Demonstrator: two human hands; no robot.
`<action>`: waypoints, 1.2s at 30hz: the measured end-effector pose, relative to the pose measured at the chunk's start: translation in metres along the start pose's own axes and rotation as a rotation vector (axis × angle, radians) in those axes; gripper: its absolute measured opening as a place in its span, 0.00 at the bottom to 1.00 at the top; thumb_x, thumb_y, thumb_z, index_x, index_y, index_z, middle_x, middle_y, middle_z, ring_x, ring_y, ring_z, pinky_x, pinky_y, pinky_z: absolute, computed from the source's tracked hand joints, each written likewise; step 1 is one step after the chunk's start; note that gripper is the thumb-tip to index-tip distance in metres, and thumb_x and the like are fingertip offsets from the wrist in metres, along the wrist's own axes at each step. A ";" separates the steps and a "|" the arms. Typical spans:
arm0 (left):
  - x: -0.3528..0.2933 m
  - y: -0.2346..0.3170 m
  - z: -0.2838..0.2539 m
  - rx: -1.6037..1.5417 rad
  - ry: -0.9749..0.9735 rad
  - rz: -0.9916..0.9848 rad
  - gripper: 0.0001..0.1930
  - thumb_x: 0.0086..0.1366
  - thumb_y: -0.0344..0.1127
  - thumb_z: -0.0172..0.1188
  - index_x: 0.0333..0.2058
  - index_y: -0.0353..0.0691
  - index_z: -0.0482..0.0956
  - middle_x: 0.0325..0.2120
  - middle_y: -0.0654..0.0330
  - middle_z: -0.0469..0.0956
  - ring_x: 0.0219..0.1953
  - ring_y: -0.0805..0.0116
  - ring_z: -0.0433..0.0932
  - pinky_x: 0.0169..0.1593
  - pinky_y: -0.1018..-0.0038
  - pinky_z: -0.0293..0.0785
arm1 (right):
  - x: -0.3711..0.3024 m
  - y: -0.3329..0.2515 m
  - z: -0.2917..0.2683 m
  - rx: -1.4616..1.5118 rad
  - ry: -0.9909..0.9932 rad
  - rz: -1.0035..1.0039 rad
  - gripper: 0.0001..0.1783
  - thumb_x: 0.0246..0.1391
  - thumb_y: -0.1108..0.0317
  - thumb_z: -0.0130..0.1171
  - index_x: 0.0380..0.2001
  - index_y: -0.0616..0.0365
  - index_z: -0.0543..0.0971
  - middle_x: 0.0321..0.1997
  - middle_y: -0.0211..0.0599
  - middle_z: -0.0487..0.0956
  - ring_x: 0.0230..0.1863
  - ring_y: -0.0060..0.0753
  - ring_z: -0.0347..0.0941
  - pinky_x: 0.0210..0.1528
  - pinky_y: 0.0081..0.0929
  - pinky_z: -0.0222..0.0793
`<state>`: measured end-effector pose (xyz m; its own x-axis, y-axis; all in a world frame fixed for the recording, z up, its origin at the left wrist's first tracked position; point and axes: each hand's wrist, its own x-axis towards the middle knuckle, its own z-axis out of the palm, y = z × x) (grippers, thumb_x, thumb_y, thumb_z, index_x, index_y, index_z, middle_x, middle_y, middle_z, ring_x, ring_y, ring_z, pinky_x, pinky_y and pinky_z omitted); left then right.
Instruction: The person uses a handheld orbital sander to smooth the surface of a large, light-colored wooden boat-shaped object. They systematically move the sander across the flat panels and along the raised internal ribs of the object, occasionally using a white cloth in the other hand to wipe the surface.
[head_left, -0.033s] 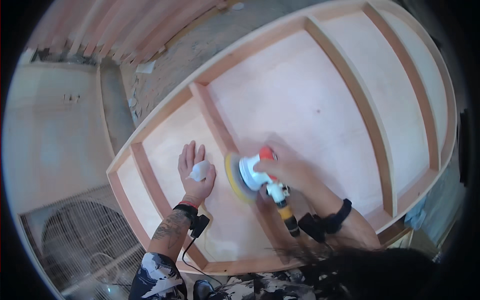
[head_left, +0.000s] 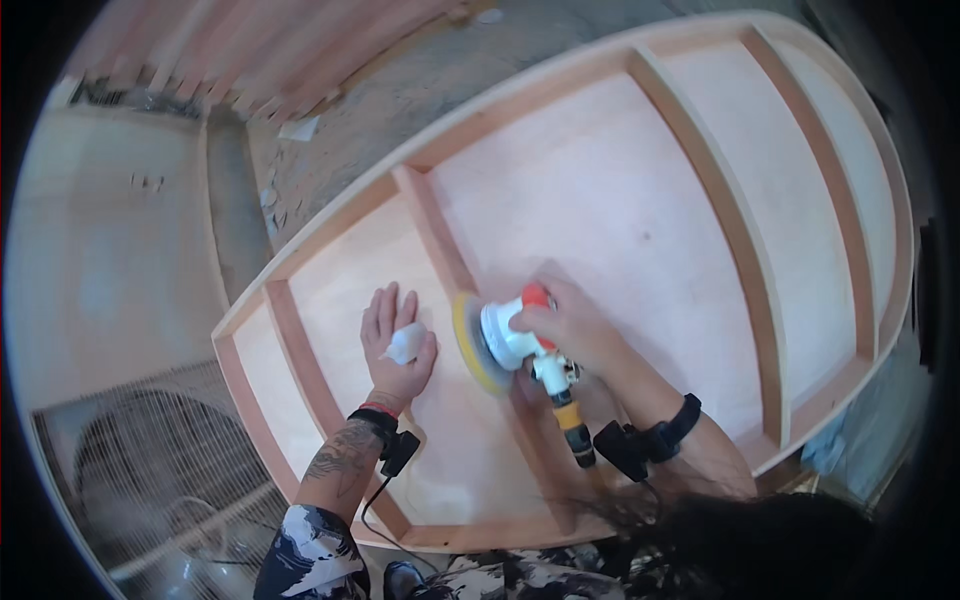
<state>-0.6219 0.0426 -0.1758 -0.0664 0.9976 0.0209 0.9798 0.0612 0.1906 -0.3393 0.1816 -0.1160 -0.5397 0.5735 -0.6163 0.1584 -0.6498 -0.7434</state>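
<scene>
My right hand (head_left: 577,325) is wrapped round a white and red orbital sander (head_left: 505,335) with a hose fitting below it. Its round yellow-edged pad (head_left: 470,342) is tilted on edge, facing left, at a wooden crossbar (head_left: 432,222); whether pad and wood touch is hard to tell. To the left, my left hand (head_left: 396,378) rests with fingers stretched out on the pale panel (head_left: 345,275) of a large framed wooden piece. A crumpled white patch (head_left: 405,343) covers part of the back of that hand.
The framed piece has a rounded far-right end and more curved crossbars (head_left: 720,180). Stacked reddish boards (head_left: 250,45) are at the upper left, above a flat pale sheet (head_left: 120,240). A wire-grille fan (head_left: 170,470) is at the lower left. Cables hang from both wrist devices.
The sander and my right hand have shifted slightly up within the view. My left hand stays flat on the panel; the whole view has moved a little.
</scene>
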 end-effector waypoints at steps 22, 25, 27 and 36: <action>-0.014 -0.002 -0.017 -0.124 0.119 -0.052 0.33 0.63 0.50 0.62 0.67 0.53 0.72 0.71 0.55 0.64 0.74 0.51 0.59 0.75 0.47 0.53 | 0.043 -0.093 0.083 -0.876 0.336 -0.395 0.28 0.46 0.54 0.68 0.43 0.65 0.76 0.39 0.59 0.81 0.43 0.58 0.81 0.48 0.44 0.76; -0.025 -0.005 -0.015 -0.101 0.131 -0.067 0.33 0.64 0.50 0.62 0.67 0.53 0.72 0.71 0.55 0.64 0.74 0.51 0.59 0.75 0.47 0.53 | -0.003 -0.051 0.086 -0.872 0.287 -0.361 0.26 0.46 0.57 0.70 0.43 0.63 0.76 0.38 0.56 0.80 0.41 0.57 0.80 0.47 0.44 0.75; -0.022 -0.004 -0.013 -0.109 0.147 -0.051 0.32 0.64 0.50 0.62 0.67 0.54 0.72 0.71 0.55 0.64 0.74 0.52 0.59 0.75 0.47 0.53 | -0.042 -0.027 0.082 -0.852 0.282 -0.303 0.26 0.46 0.59 0.70 0.44 0.62 0.75 0.39 0.55 0.79 0.41 0.56 0.79 0.46 0.44 0.76; -0.020 -0.007 -0.016 -0.151 0.212 -0.051 0.32 0.62 0.51 0.65 0.65 0.53 0.74 0.70 0.58 0.65 0.74 0.55 0.58 0.76 0.51 0.52 | -0.203 0.107 0.049 -0.680 0.235 -0.117 0.33 0.45 0.61 0.75 0.53 0.59 0.74 0.45 0.43 0.81 0.46 0.34 0.78 0.51 0.35 0.76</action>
<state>-0.6301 0.0216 -0.1623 -0.1683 0.9631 0.2099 0.9361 0.0895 0.3402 -0.2533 -0.0289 -0.0572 -0.4045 0.7619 -0.5058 0.6305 -0.1683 -0.7577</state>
